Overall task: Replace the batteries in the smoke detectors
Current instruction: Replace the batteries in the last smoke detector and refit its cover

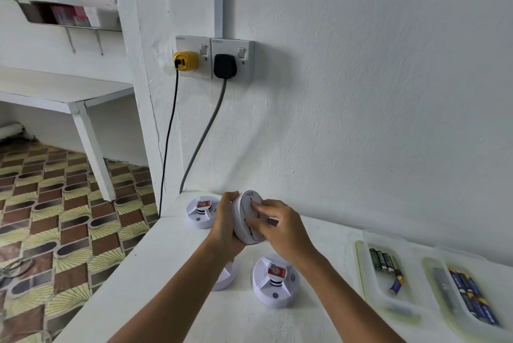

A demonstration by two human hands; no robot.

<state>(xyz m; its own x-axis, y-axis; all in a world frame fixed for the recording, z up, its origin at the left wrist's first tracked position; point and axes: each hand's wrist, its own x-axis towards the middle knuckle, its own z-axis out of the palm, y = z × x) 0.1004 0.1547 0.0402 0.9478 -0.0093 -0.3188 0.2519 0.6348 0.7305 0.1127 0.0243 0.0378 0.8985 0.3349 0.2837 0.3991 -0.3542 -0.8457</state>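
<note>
The left hand (226,224) grips a white detector (248,217) by its rim, holding it up on edge above the table (166,259) with its back turned toward the camera. The right hand (280,227) rests its curled fingertips (256,208) on that back face; whether they pinch a cover or only press it cannot be told, since the fingers hide most of the face. Dark slots show near the lower edge of the back, but no battery can be made out there.

Three more detectors sit on the table. The far one (200,212), left of the held unit, and the near one (275,280) each show a red-and-white label on top; the print on both is too small to read. The third (225,276) is mostly hidden behind the left forearm.

At the right stand two clear trays. The nearer-centre tray (369,273) holds dark green cells (381,259) and one blue cell (397,283); the outer tray (433,273), cut off by the frame edge, holds blue cells (472,295) with yellow ends. Writing on all of them is blurred.

On the wall, a yellow plug (186,60) and a black plug (224,66) sit in twin sockets, their cables dropping behind the table edge.
</note>
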